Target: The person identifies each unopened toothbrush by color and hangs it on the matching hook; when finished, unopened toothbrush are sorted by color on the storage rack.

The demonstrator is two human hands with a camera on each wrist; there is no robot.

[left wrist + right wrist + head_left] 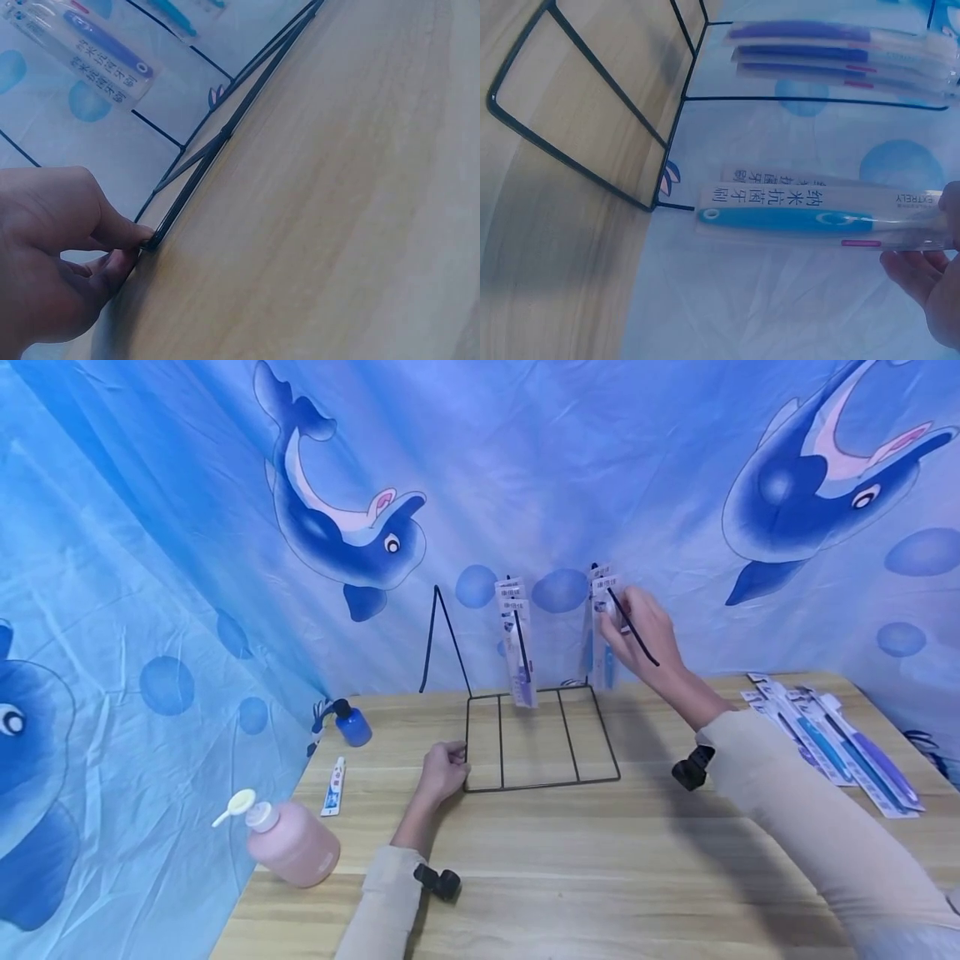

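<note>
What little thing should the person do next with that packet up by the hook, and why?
Probably slide the toothbrush packet further back along the right hook and let go. The right hand holds it at the hook, where another packet already hangs, while the left hand grips the wire rack at its corner, seemingly steadying it.

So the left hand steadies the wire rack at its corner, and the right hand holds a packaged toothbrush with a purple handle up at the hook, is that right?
Not quite: the packaged toothbrush in the right hand has a blue handle, as the right wrist view shows. The left hand does hold the wire rack at its corner.
</note>
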